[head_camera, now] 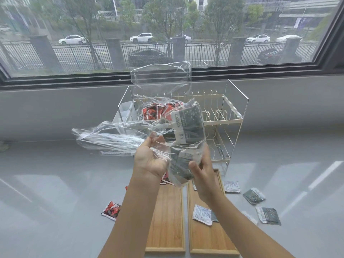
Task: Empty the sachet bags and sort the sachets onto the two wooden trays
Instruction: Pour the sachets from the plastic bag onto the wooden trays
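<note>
- Both hands grasp crinkled clear plastic film raised above the trays: the left hand [150, 161], palm up, closes its fingers on a bunched, transparent sachet bag [162, 108] holding red-and-black sachets [151, 113].
- Right hand [202, 172] clamps thumb and fingers around a second clear bag [186, 146] packed with flat dark green-and-white sachets [189, 121].
- Two rectangular wooden trays with raised rims lie side by side on the glossy grey surface [55, 202]: left tray [167, 229], right tray [204, 239].
- One white sachet, printed side up [202, 214], rests on the right tray.
- Loose green-and-white sachets [268, 215] lie scattered right of the trays; one red sachet [111, 210] lies left of them.
- Cream wire dish rack [219, 112] stands behind the bags.
</note>
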